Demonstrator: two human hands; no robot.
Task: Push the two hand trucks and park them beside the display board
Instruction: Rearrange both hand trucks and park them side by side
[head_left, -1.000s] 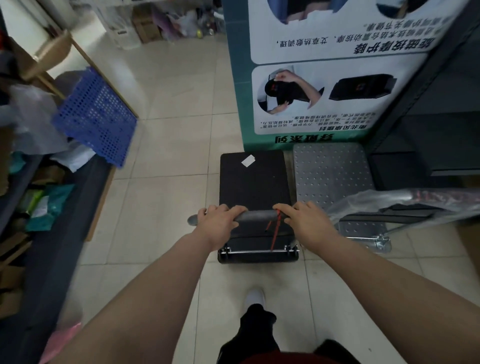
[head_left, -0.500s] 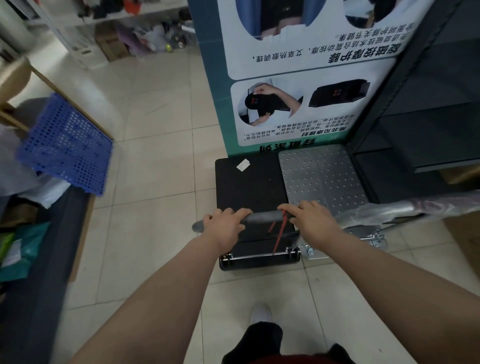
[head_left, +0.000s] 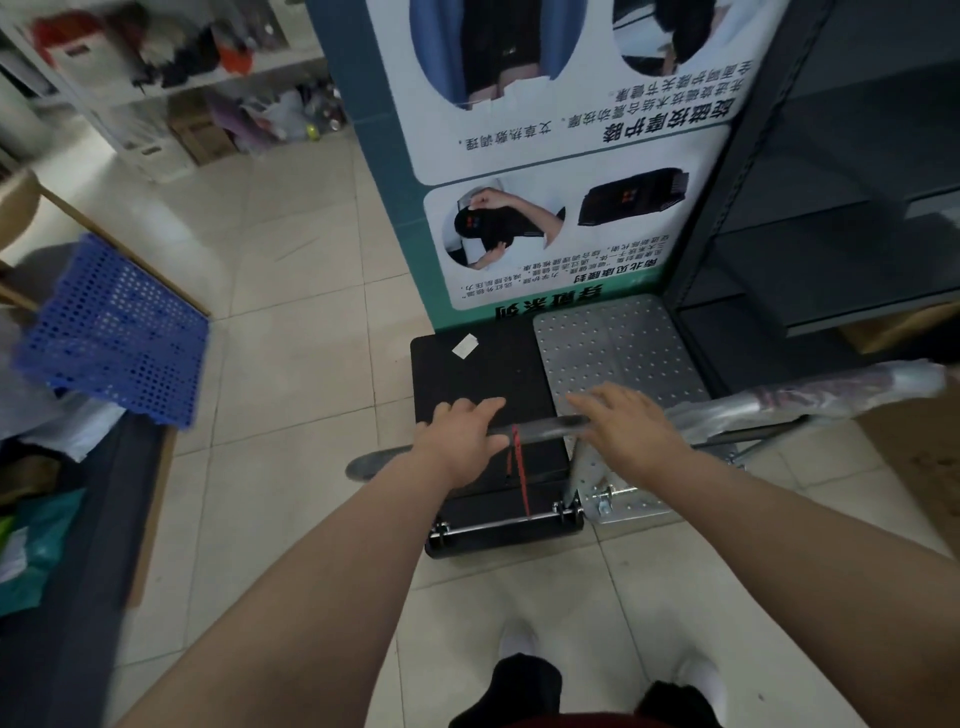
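Floor tiles (head_left: 291, 332) lie bare at centre left, bounded by a tilted blue perforated plastic crate (head_left: 111, 330) at far left. Right of that open strip, the black flat-deck hand truck (head_left: 480, 379) sits with its far edge against the foot of the teal-framed display board (head_left: 561, 171), touching the grey perforated metal hand truck (head_left: 618, 348) on its right. Dark metal shelving (head_left: 841, 208) closes the right side. Left hand (head_left: 460, 439) and right hand (head_left: 626, 428) lie on the black handle bar (head_left: 540, 427), fingers now stretched out and loosened; half a second ago they gripped it.
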